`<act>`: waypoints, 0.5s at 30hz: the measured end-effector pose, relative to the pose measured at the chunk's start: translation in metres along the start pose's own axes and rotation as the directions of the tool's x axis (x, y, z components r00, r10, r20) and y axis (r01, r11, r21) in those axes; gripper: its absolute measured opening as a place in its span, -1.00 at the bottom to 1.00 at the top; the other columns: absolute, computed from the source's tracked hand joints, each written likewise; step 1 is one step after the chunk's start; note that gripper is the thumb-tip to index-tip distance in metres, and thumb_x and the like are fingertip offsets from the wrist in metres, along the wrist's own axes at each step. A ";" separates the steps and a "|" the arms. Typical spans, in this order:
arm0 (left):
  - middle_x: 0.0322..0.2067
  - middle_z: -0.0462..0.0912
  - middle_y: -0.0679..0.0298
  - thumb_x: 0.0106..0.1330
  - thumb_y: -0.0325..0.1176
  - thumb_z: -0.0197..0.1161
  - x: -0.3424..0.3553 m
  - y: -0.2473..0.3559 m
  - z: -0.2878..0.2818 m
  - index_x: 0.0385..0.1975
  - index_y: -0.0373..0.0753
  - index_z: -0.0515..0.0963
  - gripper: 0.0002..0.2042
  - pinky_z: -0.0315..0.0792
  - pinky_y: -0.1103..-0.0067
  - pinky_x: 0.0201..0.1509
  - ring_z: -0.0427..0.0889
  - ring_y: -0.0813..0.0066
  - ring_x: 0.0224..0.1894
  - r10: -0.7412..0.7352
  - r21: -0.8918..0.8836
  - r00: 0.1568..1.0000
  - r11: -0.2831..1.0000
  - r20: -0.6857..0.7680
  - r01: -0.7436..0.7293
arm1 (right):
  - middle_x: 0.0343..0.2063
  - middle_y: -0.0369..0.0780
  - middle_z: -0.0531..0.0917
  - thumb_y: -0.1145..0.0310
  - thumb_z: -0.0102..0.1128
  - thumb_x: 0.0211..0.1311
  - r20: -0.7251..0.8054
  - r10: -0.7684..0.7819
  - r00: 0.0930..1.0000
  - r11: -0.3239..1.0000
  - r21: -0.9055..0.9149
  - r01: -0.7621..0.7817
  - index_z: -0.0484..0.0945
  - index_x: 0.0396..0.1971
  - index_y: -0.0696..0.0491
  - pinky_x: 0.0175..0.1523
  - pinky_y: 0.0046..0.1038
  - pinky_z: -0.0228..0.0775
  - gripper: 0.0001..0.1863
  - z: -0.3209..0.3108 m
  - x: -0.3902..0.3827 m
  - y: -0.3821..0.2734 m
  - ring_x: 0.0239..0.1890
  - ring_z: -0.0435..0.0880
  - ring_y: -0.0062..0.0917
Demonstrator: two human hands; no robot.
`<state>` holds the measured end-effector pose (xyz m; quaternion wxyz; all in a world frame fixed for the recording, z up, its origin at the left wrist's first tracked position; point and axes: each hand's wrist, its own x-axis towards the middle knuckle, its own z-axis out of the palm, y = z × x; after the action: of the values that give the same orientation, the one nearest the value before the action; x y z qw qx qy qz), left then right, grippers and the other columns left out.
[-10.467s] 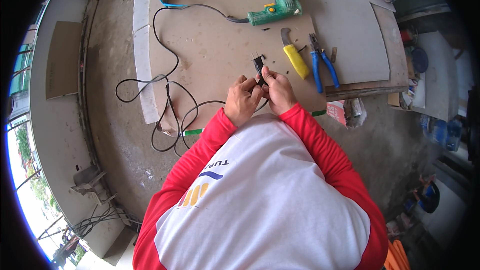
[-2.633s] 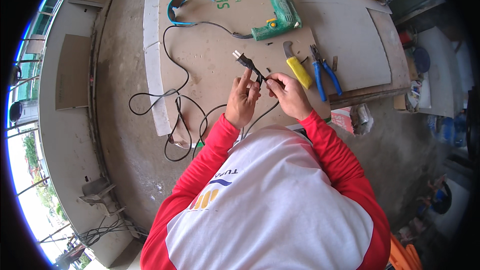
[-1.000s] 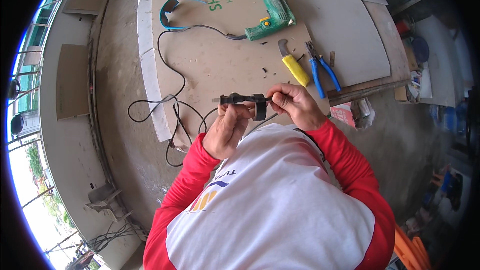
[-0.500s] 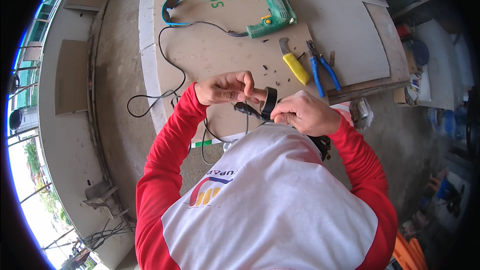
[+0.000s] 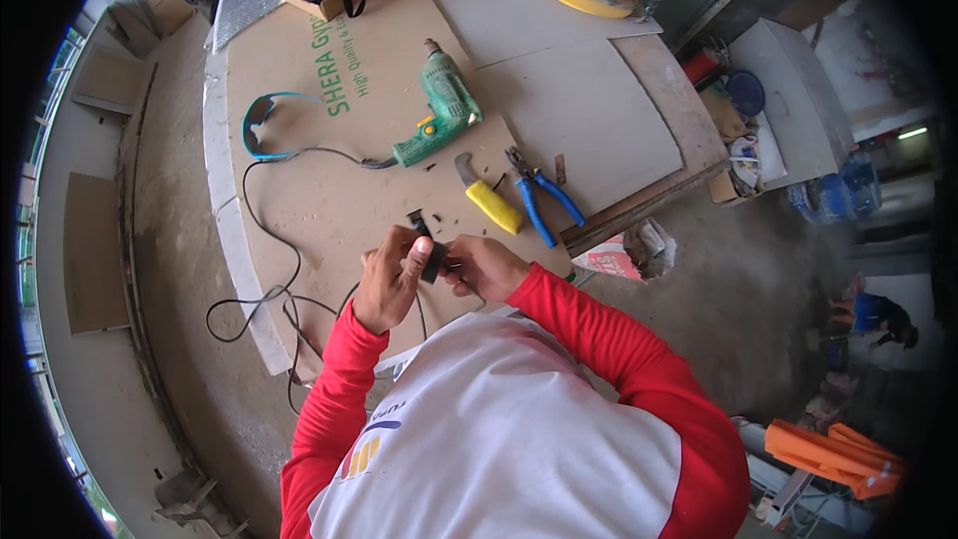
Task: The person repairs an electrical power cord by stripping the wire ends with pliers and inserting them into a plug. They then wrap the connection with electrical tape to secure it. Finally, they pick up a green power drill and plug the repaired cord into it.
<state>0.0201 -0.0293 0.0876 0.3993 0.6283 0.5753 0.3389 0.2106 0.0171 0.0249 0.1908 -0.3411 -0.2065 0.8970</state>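
Close together over the near edge of the board-topped table, my two hands work on small black items. My left hand (image 5: 391,277) is closed, thumb up, on what looks like a black plug (image 5: 417,223), whose end sticks out past the fingers. Between the hands shows a flat black band (image 5: 434,262), perhaps a roll of tape seen edge-on. My right hand (image 5: 484,268) has its fingers curled against the band's other side; what they grip is hidden. Thin black cord hangs below the hands. Beyond them lie a yellow-handled hooked knife (image 5: 493,208) and blue-handled pliers (image 5: 539,198).
A green drill (image 5: 439,112) lies farther back, its black cord (image 5: 297,252) looping off to the left. Blue-framed glasses (image 5: 255,126) rest beside it. At the back are a yellow cable reel (image 5: 597,8) and a cardboard box (image 5: 334,5). A person (image 5: 878,317) is far right.
My view has turned and shifted, showing more of the table's far end. The hands have drawn closer together, and the black ring seen open around a left finger now shows only as a narrow band.
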 end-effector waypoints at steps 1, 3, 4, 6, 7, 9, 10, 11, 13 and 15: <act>-0.41 0.69 0.09 0.49 0.10 -0.01 -0.002 -0.001 0.003 -0.20 -0.31 0.43 -0.52 0.37 0.27 -0.04 0.67 0.12 -0.32 -0.056 0.021 0.997 0.998 -0.059 0.058 | -0.45 -0.36 0.52 0.09 0.09 0.37 -0.034 0.032 0.999 0.999 0.017 -0.032 0.52 -0.31 0.00 -0.51 -0.57 0.30 -0.72 0.002 0.006 -0.002 -0.52 0.45 -0.70; -0.38 0.67 0.06 0.51 0.10 -0.07 0.001 -0.008 0.013 -0.21 -0.34 0.41 -0.50 0.36 0.23 -0.07 0.64 0.09 -0.30 -0.161 0.090 0.979 0.981 -0.121 0.173 | -0.51 -0.40 0.48 0.09 0.15 0.37 -0.095 0.053 0.994 0.999 0.011 -0.052 0.54 -0.30 -0.01 -0.51 -0.61 0.25 -0.74 0.016 0.012 -0.014 -0.52 0.42 -0.74; -0.38 0.65 0.04 0.51 0.09 -0.06 0.004 -0.019 0.021 -0.20 -0.35 0.40 -0.51 0.36 0.22 -0.09 0.64 0.09 -0.30 -0.196 0.117 0.966 0.969 -0.171 0.218 | -0.52 -0.41 0.48 0.12 0.18 0.36 -0.093 -0.030 0.995 0.991 -0.129 0.018 0.55 -0.31 -0.01 -0.52 -0.62 0.25 -0.76 0.016 0.023 -0.013 -0.52 0.42 -0.76; -0.34 0.61 0.05 0.53 0.03 -0.03 0.013 -0.062 0.033 -0.17 -0.37 0.36 -0.54 0.46 0.30 -0.16 0.65 0.19 -0.25 -0.200 0.115 0.962 0.968 -0.185 0.223 | -0.51 -0.43 0.50 0.17 0.23 0.35 -0.088 -0.134 0.987 0.940 -0.327 0.099 0.57 -0.31 0.00 -0.50 -0.65 0.25 -0.80 0.010 0.042 -0.013 -0.51 0.42 -0.78; -0.33 0.61 0.08 0.53 0.02 -0.02 0.017 -0.075 0.041 -0.15 -0.38 0.36 -0.55 0.49 0.35 -0.16 0.64 0.25 -0.23 -0.214 -0.076 0.959 0.976 -0.185 0.204 | -0.50 -0.44 0.51 0.19 0.24 0.35 -0.092 -0.158 0.983 0.916 -0.386 0.111 0.58 -0.29 0.00 -0.49 -0.66 0.26 -0.81 0.009 0.050 -0.018 -0.49 0.43 -0.79; -0.31 0.60 0.14 0.52 0.00 0.00 0.022 -0.080 0.046 -0.12 -0.38 0.34 -0.56 0.54 0.45 -0.17 0.64 0.36 -0.21 -0.243 -0.443 0.954 0.885 -0.176 0.143 | -0.48 -0.43 0.54 0.22 0.25 0.35 -0.094 -0.216 0.972 0.863 -0.485 0.145 0.60 -0.27 0.02 -0.47 -0.66 0.28 -0.82 0.011 0.060 -0.026 -0.47 0.46 -0.78; -0.25 0.60 0.21 0.53 -0.02 -0.01 0.023 -0.067 0.037 -0.03 -0.37 0.34 -0.56 0.56 0.55 -0.15 0.61 0.50 -0.17 -0.261 -0.651 0.965 0.734 -0.010 0.192 | -0.48 -0.41 0.56 0.23 0.25 0.35 -0.093 -0.250 0.964 0.836 -0.523 0.167 0.62 -0.26 0.04 -0.48 -0.66 0.29 -0.81 0.012 0.063 -0.030 -0.48 0.49 -0.77; -0.24 0.60 0.21 0.54 -0.02 -0.01 0.028 -0.071 0.035 0.00 -0.37 0.34 -0.56 0.55 0.54 -0.16 0.61 0.50 -0.17 -0.250 -0.620 0.968 0.757 0.017 0.207 | -0.48 -0.40 0.59 0.23 0.25 0.35 -0.090 -0.284 0.955 0.806 -0.561 0.187 0.63 -0.26 0.06 -0.49 -0.65 0.30 -0.80 0.013 0.066 -0.034 -0.48 0.51 -0.76; -0.22 0.61 0.19 0.54 -0.04 -0.01 0.030 -0.080 0.027 0.06 -0.37 0.34 -0.56 0.55 0.54 -0.17 0.60 0.51 -0.18 -0.253 -0.554 0.966 0.797 0.056 0.240 | -0.56 -0.35 0.64 0.23 0.29 0.32 -0.087 -0.315 0.945 0.676 -0.720 0.159 0.66 -0.32 0.15 -0.45 -0.58 0.38 -0.75 0.017 0.068 -0.042 -0.56 0.52 -0.70; -0.20 0.62 0.19 0.54 -0.06 -0.01 0.033 -0.089 0.021 0.05 -0.34 0.39 -0.59 0.55 0.54 -0.19 0.61 0.49 -0.21 -0.233 -0.402 0.971 0.885 0.057 0.236 | -0.57 -0.33 0.66 0.21 0.33 0.28 -0.087 -0.414 0.906 0.546 -0.820 0.170 0.67 -0.35 0.16 -0.43 -0.55 0.40 -0.72 0.021 0.072 -0.041 -0.55 0.53 -0.69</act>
<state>0.0016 0.0027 -0.0020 0.5609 0.4588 0.5627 0.3977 0.1544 0.0814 0.0213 0.1927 -0.4689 -0.6104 0.6086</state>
